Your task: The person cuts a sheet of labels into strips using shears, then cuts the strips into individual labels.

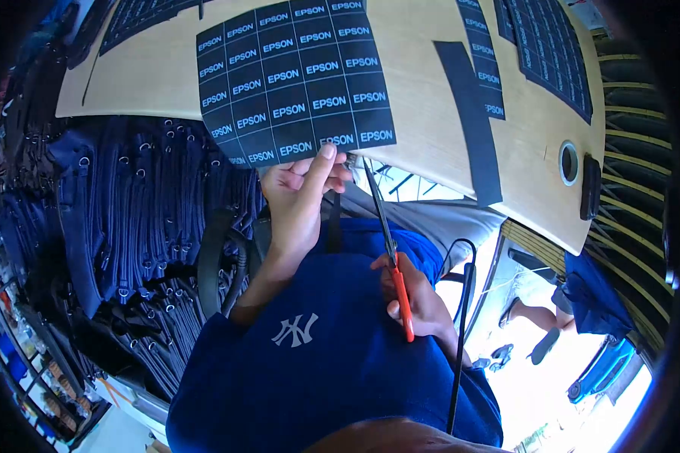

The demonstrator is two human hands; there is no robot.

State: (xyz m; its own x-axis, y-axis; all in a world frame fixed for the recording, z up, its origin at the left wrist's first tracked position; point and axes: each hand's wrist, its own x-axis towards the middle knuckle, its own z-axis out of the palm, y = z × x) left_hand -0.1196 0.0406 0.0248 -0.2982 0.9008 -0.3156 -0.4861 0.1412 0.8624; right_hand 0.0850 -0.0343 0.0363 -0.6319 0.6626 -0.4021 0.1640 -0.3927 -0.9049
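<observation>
My left hand (301, 198) pinches the lower edge of a black sheet (291, 94) printed with a grid of white EPSON labels, thumb on top and fingers curled underneath. Most of that sheet lies on the wooden table, its near edge hanging over the front. In my right hand (421, 298) is a pair of scissors (403, 302) with red handles. Their long dark blades point up toward the table and look nearly closed, the tips right by the sheet's lower right edge.
A plain black strip (468, 121) crosses the table's front edge, beside a narrow EPSON strip (482, 57). Another printed sheet (548, 57) lies at the right. Dark blue straps with metal rings (159, 204) hang at left. Another person's leg (533, 313) shows at lower right.
</observation>
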